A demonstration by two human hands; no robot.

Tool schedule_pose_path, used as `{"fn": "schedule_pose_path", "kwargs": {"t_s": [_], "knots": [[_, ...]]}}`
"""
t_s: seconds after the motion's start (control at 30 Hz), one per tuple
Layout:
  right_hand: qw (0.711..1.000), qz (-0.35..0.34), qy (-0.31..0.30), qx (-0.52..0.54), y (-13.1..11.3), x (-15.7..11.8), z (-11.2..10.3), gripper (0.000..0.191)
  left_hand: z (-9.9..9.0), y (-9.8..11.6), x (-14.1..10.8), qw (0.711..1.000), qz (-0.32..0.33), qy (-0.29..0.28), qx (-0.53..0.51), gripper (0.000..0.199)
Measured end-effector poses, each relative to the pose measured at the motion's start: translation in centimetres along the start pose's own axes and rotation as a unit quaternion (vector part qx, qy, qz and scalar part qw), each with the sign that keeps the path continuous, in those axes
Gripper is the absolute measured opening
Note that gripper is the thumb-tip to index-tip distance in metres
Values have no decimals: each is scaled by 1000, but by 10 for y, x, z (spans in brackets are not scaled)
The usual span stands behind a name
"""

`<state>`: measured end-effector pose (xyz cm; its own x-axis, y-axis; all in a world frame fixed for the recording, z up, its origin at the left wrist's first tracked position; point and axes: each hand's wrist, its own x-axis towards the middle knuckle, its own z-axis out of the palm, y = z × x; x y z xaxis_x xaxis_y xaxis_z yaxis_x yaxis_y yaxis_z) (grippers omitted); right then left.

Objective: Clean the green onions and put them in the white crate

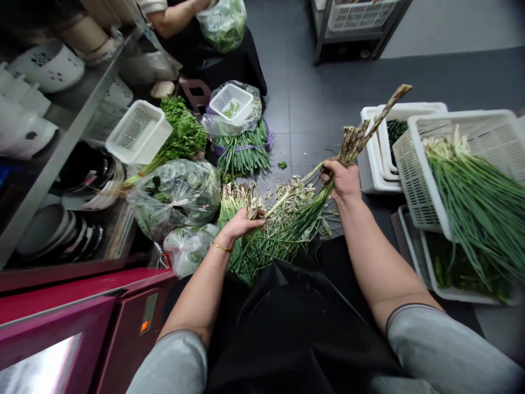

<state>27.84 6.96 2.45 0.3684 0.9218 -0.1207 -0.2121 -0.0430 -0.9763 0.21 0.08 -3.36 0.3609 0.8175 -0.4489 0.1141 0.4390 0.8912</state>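
My right hand is wrapped round a bunch of scallions, their brown, dirty root ends pointing up and away and their green leaves hanging down towards my lap. One longer stalk sticks out beyond the others. A pale, dry scallion leaf stretches from that bunch to my left hand, whose thumb and fingers are closed on its end. Below both hands lies a heap of scallions with roots at the far side. Stripped, withered leaves are scattered on the floor behind it.
At right, a white basket holds cleaned scallions, beside stacked white crates. Bagged greens, garlic chives and a small white basket stand at left, near a metal shelf. Another person holds a bag ahead.
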Motion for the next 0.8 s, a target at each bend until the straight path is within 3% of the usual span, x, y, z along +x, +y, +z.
{"fn": "schedule_pose_path", "kwargs": {"t_s": [0.37,0.63,0.7,0.8], "knots": [[998,-3,47,35,-13,4,-18,18,-10,-6,1,997,-21,-62,29,47],[991,-14,120,65,-25,33,-62,25,-22,-21,3,993,-44,-67,86,41],[995,3,96,21,-21,31,-61,23,-23,-22,3,996,-39,-40,75,41],[996,18,-6,-85,-5,14,-40,28,-19,-18,3,999,-31,0,39,43]]}}
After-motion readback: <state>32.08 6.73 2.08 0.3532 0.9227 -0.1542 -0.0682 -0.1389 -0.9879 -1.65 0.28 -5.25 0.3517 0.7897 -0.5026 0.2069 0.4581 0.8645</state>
